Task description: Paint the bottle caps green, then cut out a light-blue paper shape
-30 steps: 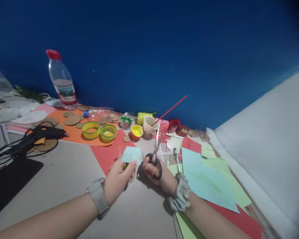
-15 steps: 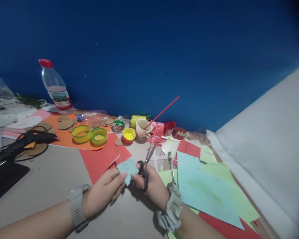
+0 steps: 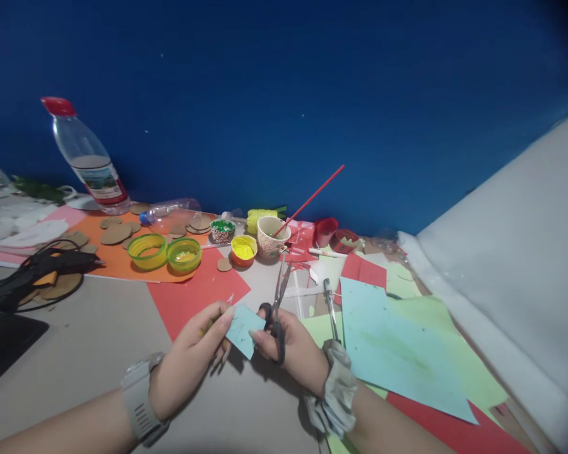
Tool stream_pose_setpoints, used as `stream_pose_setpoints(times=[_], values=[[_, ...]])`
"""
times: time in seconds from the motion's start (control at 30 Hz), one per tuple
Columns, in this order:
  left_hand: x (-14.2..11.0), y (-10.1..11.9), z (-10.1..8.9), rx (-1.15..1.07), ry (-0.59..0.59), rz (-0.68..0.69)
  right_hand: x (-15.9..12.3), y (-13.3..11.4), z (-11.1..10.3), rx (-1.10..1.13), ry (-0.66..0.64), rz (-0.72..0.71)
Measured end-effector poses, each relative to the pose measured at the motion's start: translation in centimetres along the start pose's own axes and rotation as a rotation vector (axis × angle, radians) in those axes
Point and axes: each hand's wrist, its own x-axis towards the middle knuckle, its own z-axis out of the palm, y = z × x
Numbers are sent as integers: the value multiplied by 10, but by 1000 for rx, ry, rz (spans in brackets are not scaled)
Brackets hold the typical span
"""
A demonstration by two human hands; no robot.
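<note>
Between my hands is a small piece of light blue paper with dark pen lines on it. My left hand pinches its left edge, thumb on top. My right hand has black-handled scissors hooked on its fingers, blades pointing away from me and slightly parted. The right thumb also touches the paper's right edge. The blades stand beyond the paper and apart from it. A larger light blue sheet lies to the right of my right hand, and a pen rests just beside it.
Along the blue wall stand a red-capped bottle, green-yellow rings, a yellow paint cup and a paper cup with a red stick. A glue gun with a black cable lies left. Red paper lies ahead.
The paper piece has turned in my hands and shows more of its drawn face. My left hand's grip has shifted to its upper left edge. The camera view has shifted a little.
</note>
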Motion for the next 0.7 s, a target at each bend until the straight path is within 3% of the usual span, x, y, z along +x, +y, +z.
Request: stream_pose_setpoints(times=[0.17, 0.4, 0.57, 0.63, 0.7], values=[[1, 0, 1, 27, -8, -15, 1, 3, -2, 24, 35, -17], [3, -1, 0, 65, 95, 14, -1, -4, 1, 6, 1, 81], [0, 0, 0, 52, 62, 33, 0, 1, 1, 39, 94, 69], [-2, 0, -1, 35, 113, 87, 1, 4, 1, 55, 110, 53], [-4, 0, -2, 32, 238, 196, 0, 7, 1, 67, 103, 45]])
